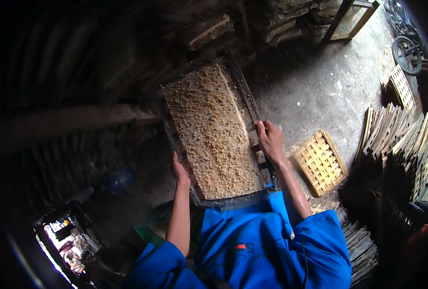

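A long rectangular slab of pale, crumbly, grainy material (214, 130) lies on a dark woven tray with a raised rim (241, 89), held in front of my body. My left hand (179, 169) is closed on the tray's left edge near its lower end, the thumb pointing up along the side. On the opposite side my right hand (270, 138) grips the right rim about halfway up, fingers curled over it. Gaps in the tray's weave show beside the slab on the right. The tray's underside is hidden.
A yellow woven bamboo tray (321, 163) lies on the concrete floor (315, 91) to the right. Beyond it stand stacked bamboo trays (397, 139). A wooden frame (351, 19) and a motorcycle wheel (407, 54) are farther back. On the left is a wooden beam (74, 120) in shadow.
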Available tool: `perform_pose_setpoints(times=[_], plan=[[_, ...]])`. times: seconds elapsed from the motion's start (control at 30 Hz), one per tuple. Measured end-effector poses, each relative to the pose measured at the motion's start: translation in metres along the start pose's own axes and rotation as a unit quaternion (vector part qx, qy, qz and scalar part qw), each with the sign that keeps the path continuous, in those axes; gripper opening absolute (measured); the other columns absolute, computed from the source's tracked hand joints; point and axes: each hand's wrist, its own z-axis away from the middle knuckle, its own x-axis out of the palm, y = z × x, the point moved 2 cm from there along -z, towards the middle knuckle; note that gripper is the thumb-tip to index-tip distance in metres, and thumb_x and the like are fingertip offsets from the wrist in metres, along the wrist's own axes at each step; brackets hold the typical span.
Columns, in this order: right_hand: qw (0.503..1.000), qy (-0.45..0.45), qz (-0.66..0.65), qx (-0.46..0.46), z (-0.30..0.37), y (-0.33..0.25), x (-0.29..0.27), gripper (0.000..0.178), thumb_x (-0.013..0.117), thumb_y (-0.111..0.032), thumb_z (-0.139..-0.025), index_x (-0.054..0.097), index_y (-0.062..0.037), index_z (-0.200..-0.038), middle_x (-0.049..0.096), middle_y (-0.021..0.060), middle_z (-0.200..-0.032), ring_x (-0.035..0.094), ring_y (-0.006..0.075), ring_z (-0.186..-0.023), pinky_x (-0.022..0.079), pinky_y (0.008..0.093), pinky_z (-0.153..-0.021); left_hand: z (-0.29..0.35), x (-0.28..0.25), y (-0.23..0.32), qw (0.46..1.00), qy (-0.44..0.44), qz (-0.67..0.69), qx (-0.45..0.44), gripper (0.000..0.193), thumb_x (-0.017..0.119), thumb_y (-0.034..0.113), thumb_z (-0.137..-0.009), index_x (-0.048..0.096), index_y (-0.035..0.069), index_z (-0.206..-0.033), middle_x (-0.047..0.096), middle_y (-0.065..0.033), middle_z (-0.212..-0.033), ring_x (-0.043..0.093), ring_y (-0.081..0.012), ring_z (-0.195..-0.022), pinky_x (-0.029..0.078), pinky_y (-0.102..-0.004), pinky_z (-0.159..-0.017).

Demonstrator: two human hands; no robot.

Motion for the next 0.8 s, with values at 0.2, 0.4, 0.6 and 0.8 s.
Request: perform_pose_setpoints(times=[0.2, 0.4, 0.6, 0.8], plan=[[0.998, -0.012, -0.050, -0.043, 0.001, 0.023, 0.011, 0.032, 0.052, -0.027, -0.090, 0.056, 0.0036, -0.082, 0.054, 0.0304, -0.066, 0.056, 0.0468, -0.065, 0.042, 0.0481, -0.058, 0.003, -0.003, -0.006, 0.992, -0.037, 0.107, -0.050, 0.056, 0.057, 0.043, -0.086, 0.051, 0.003, -0.125, 0.054, -0.0055, -0.121, 0.052, -0.0204, -0.109, 0.041, -0.0331, -0.093], [0.994, -0.002, -0.089, -0.064, 0.008, 0.043, 0.009, 0.033, 0.053, -0.027, -0.089, 0.055, 0.0053, -0.084, 0.053, 0.0292, -0.062, 0.057, 0.0456, -0.063, 0.043, 0.0478, -0.057, 0.016, 0.008, -0.006, 0.995, -0.033, 0.091, 0.030, 0.048, 0.056, 0.037, -0.088, 0.052, 0.004, -0.123, 0.056, -0.0045, -0.121, 0.054, -0.0195, -0.108, 0.042, -0.0324, -0.093], [0.992, -0.033, -0.104, -0.068, 0.015, 0.054, 0.006, 0.035, 0.055, -0.028, -0.087, 0.055, 0.0063, -0.087, 0.056, 0.0269, -0.062, 0.059, 0.0420, -0.062, 0.043, 0.0460, -0.058, 0.009, 0.001, -0.023, 0.984, -0.112, 0.134, 0.041, 0.043, 0.052, 0.034, -0.090, 0.054, 0.004, -0.121, 0.058, -0.0048, -0.119, 0.055, -0.0197, -0.107, 0.040, -0.0316, -0.095], [0.985, -0.024, -0.133, -0.108, 0.019, 0.070, 0.016, 0.037, 0.057, -0.030, -0.086, 0.054, 0.0066, -0.086, 0.055, 0.0239, -0.061, 0.059, 0.0385, -0.060, 0.043, 0.0439, -0.058, 0.006, -0.008, -0.029, 0.983, -0.106, 0.128, 0.080, 0.040, 0.051, 0.036, -0.091, 0.058, 0.004, -0.115, 0.063, -0.0056, -0.108, 0.061, -0.0186, -0.093, 0.047, -0.0312, -0.084]])
